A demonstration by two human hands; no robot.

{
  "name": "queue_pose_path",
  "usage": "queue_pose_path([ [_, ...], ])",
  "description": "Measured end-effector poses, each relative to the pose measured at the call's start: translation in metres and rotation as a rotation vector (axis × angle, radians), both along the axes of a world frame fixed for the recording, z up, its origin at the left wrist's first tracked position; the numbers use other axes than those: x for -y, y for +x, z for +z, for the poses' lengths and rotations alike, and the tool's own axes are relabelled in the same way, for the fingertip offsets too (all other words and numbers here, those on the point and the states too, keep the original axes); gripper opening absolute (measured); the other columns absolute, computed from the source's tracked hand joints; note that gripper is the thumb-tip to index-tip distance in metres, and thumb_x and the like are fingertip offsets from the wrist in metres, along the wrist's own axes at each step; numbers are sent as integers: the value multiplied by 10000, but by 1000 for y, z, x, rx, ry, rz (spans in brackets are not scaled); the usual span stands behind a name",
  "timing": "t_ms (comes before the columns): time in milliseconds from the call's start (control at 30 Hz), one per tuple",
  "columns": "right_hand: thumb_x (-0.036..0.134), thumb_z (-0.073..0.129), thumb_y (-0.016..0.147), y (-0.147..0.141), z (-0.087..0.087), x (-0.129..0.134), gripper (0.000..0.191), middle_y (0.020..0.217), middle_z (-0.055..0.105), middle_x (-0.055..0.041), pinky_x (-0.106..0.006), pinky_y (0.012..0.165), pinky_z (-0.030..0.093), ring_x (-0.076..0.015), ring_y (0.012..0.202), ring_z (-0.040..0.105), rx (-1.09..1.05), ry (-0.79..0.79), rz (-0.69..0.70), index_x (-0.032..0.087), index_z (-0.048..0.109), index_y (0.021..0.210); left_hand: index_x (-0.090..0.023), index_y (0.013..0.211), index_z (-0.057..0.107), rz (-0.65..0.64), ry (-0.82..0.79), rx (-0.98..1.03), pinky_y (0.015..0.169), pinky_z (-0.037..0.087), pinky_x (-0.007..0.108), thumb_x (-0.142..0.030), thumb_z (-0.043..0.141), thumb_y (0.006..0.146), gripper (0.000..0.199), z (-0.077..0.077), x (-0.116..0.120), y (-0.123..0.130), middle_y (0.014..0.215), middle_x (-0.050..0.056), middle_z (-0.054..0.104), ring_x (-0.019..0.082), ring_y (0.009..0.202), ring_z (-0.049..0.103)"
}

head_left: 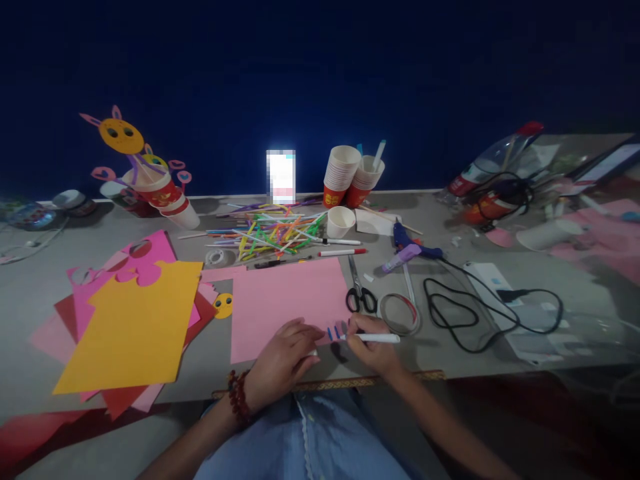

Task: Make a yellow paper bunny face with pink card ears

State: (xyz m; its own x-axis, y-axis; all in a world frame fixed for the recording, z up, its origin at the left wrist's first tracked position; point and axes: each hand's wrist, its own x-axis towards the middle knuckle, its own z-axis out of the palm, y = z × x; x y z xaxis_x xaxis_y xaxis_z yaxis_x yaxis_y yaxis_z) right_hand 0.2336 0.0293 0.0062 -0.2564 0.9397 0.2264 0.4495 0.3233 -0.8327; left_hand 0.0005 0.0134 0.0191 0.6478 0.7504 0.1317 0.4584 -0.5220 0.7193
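Your right hand (373, 347) is closed in a writing grip, thumb and fingers drawn together at its left side, the other fingers curled. Behind that grip your right wrist (397, 375) slants down and to the right, and your bare right forearm (445, 423) carries on along the same line. Just left of the grip, not touching it, your left hand (285, 353) lies palm down, fingers loosely bent and pointing toward the right one. Your left thumb (305, 365) sits below those fingers; your left forearm (193, 440) slopes down and leftward, bare too
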Motion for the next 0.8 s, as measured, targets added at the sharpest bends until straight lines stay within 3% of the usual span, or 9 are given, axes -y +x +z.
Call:
queue_pose_path([
  [333, 140, 487, 788, 1, -3, 1, 180, 574, 463, 29, -282, 521, 340, -149, 526, 451, -37, -18, -71, 237, 479, 638, -226, 1233, 567, -1, -3, 9, 1150, 326, 447, -280, 488, 974, 276, 1, 0, 0, 1241, 45, 667, 173, 1178, 570],
  [800, 161, 494, 773, 0, -1, 0, 170, 548, 463, 39, -271, 526, 329, -138, 510, 444, -18, -18, -29, 227, 477, 617, -226, 1254, 554, 2, -4, 1, 1145, 332, 455, -290, 497, 970, 297, 0, 0, 1, 1254, 47, 661, 183, 1183, 565],
])
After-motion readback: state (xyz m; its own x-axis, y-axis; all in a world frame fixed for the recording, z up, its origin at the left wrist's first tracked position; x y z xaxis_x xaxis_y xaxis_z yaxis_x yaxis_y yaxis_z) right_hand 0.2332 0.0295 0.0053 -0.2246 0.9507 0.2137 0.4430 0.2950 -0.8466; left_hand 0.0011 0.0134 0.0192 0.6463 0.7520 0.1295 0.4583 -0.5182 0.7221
